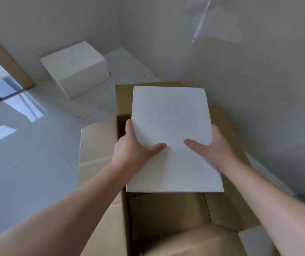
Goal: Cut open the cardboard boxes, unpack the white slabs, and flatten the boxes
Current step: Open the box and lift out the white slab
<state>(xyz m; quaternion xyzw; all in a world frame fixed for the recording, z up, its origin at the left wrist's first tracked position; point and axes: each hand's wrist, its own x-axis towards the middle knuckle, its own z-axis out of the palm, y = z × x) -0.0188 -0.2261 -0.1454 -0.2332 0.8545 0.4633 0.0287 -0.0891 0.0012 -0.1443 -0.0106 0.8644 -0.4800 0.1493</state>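
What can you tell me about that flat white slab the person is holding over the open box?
The flat white rectangular slab looks matte, plain and rigid, with straight edges and square corners. It is held above the open brown cardboard box, long side running away from the camera. The left hand and right hand grip its side edges, thumbs lying on top.

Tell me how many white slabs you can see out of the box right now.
1 for certain: the white slab held in both hands above the open cardboard box. The white block by the wall may be a stack of more; individual slabs can't be told apart.
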